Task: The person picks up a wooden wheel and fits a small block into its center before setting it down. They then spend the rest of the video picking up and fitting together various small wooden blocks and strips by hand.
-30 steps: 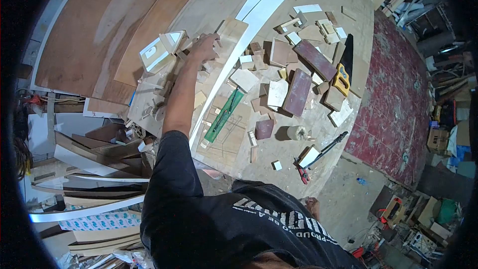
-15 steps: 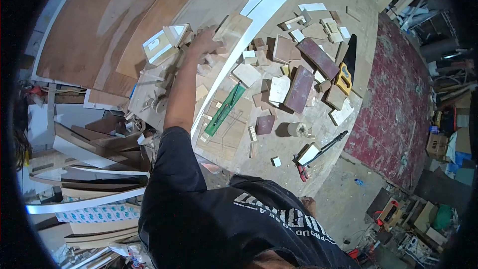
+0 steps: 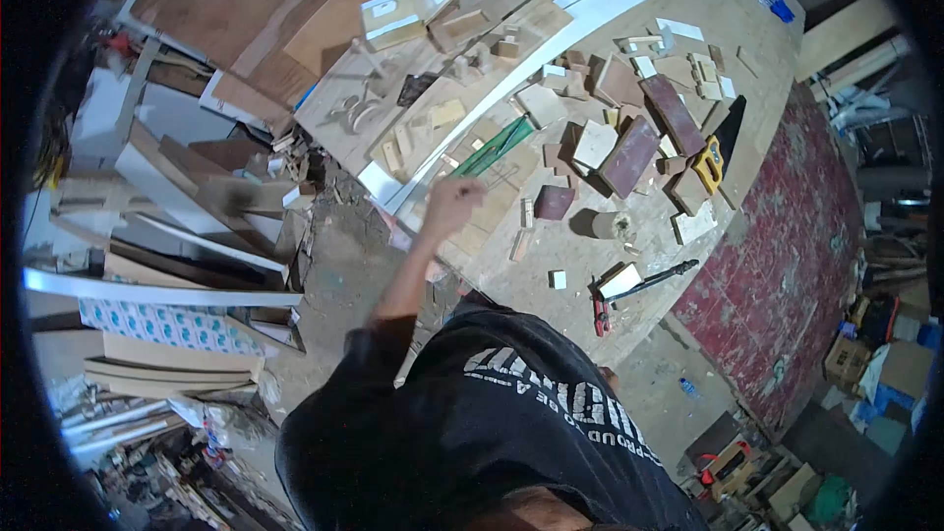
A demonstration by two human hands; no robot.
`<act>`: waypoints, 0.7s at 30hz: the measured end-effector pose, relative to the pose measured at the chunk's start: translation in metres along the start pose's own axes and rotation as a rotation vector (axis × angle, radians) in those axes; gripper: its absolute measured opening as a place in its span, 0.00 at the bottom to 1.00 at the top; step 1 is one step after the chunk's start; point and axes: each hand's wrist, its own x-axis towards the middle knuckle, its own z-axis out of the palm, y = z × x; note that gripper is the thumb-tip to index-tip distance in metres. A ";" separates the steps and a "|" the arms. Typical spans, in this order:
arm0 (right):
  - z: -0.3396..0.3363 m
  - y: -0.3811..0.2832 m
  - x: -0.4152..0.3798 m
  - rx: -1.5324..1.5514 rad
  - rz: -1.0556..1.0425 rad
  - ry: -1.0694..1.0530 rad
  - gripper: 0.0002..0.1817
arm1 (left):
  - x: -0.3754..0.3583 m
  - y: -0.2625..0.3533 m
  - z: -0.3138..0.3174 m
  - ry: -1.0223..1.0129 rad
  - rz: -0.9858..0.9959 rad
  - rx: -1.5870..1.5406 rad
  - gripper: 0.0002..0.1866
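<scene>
My left hand (image 3: 454, 206) hovers over the near left part of the workbench (image 3: 639, 236), its fingers curled together; whatever they hold, if anything, I cannot make out. Just beyond its fingertips lies a green tray-like piece (image 3: 495, 147) with a thin dark tool on it. A pale board (image 3: 482, 221) with pencil lines is beneath the hand. My right hand (image 3: 610, 378) barely shows beside the dark shirt, its fingers hidden. Closest to it are a dark bar clamp (image 3: 654, 282) with red parts and a white-faced block (image 3: 619, 281).
Wood offcuts and maroon blocks (image 3: 627, 157) crowd the bench, with a yellow-handled handsaw (image 3: 710, 165) at right. A long white strip (image 3: 531, 79) runs diagonally across. A small wooden assembly (image 3: 407, 17) sits at the far left. Stacked boards (image 3: 177, 285) stand left of the bench.
My left hand has drawn back from the wood pieces at the far left to near the green piece. The view has shifted, so the bench sits farther right and higher.
</scene>
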 end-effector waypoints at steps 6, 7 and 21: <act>-0.013 -0.003 0.017 0.126 -0.065 -0.064 0.15 | -0.089 -0.033 0.028 0.047 -0.244 -0.089 0.08; -0.015 -0.007 0.016 0.117 -0.070 -0.074 0.15 | -0.093 -0.036 0.024 0.060 -0.250 -0.092 0.08; -0.010 0.004 -0.007 -0.261 -0.134 0.000 0.12 | 0.033 -0.115 -0.116 0.417 -0.330 0.536 0.14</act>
